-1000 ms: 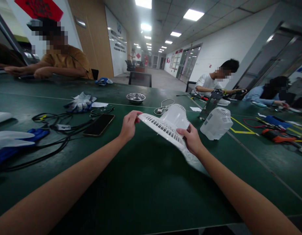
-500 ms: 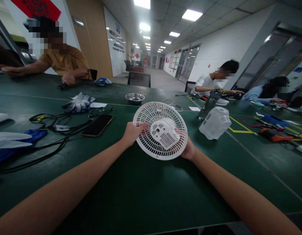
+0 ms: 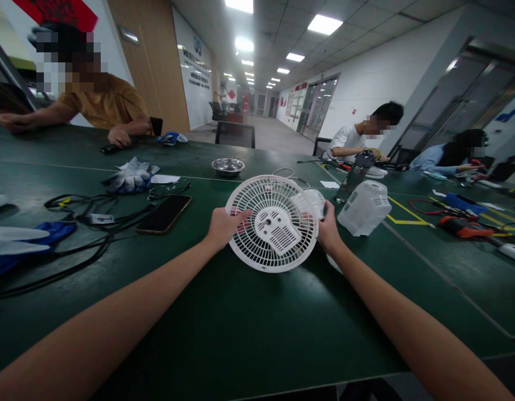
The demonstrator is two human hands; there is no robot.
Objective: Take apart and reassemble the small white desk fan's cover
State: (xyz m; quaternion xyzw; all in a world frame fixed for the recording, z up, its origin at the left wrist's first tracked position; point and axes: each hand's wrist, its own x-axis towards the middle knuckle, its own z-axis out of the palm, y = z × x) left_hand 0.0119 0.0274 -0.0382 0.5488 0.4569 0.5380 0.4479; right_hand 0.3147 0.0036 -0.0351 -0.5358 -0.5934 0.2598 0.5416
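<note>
My left hand (image 3: 224,228) is closed on the left rim of a round white fan grille (image 3: 278,262), its thumb across the bars. The grille is tilted, with its slotted centre plate facing me. At the grille's right edge my right hand (image 3: 329,229) grips a white fan blade (image 3: 315,201). One rounded lobe of the blade shows above that hand and another white edge shows below the wrist. Bars of the grille partly cover the blade. To the right stands a white plastic housing (image 3: 364,209), apart from my hand.
A metal bowl (image 3: 227,166) lies behind the grille, and a dark bottle (image 3: 355,175) stands behind the housing. On the left are a phone (image 3: 163,214), black cables (image 3: 105,236) and gloves (image 3: 130,176). A multimeter (image 3: 464,229) lies right. Other people sit around the table.
My right hand has shifted from behind the grille to its right edge, and the white fan blade now shows there, out past the rim. My left hand keeps its hold on the grille.
</note>
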